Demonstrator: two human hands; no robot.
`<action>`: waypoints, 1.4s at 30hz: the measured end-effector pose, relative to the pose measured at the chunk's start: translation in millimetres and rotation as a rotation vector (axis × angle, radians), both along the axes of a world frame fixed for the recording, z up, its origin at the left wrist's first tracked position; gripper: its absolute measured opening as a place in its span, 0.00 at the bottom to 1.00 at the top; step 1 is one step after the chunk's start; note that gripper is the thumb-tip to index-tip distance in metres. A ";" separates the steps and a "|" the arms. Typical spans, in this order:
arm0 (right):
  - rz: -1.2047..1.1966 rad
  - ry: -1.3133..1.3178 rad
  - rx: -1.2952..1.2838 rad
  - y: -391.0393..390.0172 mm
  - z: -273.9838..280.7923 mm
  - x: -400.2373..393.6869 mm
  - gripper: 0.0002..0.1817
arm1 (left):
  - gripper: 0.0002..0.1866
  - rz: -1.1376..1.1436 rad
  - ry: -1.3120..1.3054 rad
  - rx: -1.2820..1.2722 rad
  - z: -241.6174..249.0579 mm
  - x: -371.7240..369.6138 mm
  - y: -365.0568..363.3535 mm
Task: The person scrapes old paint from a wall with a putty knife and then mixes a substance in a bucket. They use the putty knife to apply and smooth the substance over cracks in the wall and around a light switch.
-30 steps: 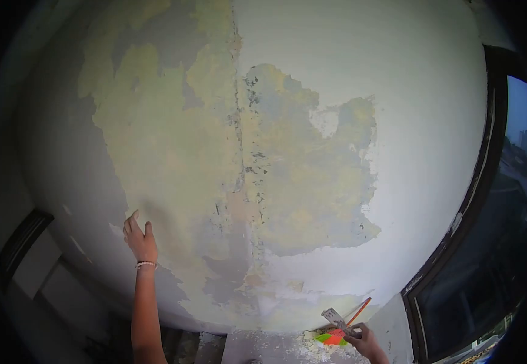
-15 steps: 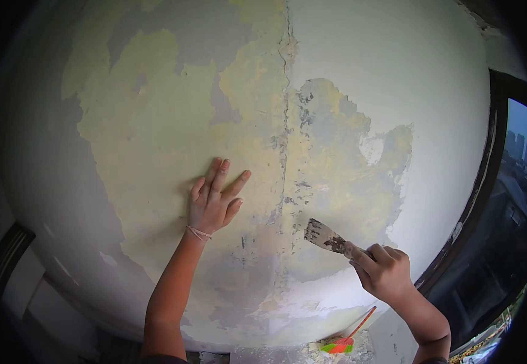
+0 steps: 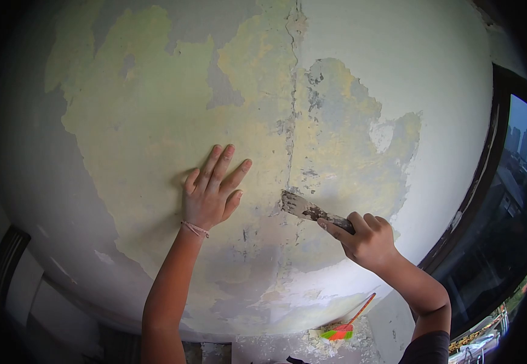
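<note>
Fingers spread, my left hand (image 3: 209, 191) rests on the patchy wall (image 3: 142, 121), left of a long vertical crack (image 3: 292, 133). A thin bracelet (image 3: 195, 229) circles that wrist. My right hand (image 3: 367, 241) is closed around the handle of a putty knife (image 3: 309, 210), which points up and to the left. Dark smears and crumbs cover its blade. The blade's front edge is at the lower part of the crack and appears to touch the wall there. Around both hands the wall shows yellowish and grey areas where paint is gone, bordered by pale paint.
A dark-framed window (image 3: 493, 200) stands on the right, with buildings outside. Below, an orange and green broom (image 3: 339, 332) with a red handle leans near debris on the floor. A dark slatted object (image 3: 10, 258) is at the lower left.
My right hand has moved the putty knife up and left, from right of the crack onto it. My left hand stays spread on the wall. The view has shifted slightly.
</note>
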State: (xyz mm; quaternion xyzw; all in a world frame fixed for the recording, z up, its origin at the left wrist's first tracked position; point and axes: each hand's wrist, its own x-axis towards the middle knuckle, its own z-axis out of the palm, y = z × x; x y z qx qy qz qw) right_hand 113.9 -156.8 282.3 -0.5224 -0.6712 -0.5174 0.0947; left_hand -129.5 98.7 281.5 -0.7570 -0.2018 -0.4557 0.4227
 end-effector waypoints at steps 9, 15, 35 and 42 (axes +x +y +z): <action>0.112 0.021 0.009 -3.6 -10.7 34.5 0.33 | 0.31 -0.024 -0.015 -0.009 -1.6 1.1 0.4; 0.168 -0.039 0.013 11.1 -10.2 35.8 0.33 | 0.31 -0.017 -0.015 -0.003 -2.2 1.6 0.1; 0.129 -0.125 0.047 34.9 6.1 65.3 0.32 | 0.30 -0.033 -0.022 0.001 -3.6 2.0 0.4; 0.262 -0.071 0.017 29.3 4.2 88.0 0.29 | 0.29 -0.035 -0.020 -0.005 -4.3 0.9 0.4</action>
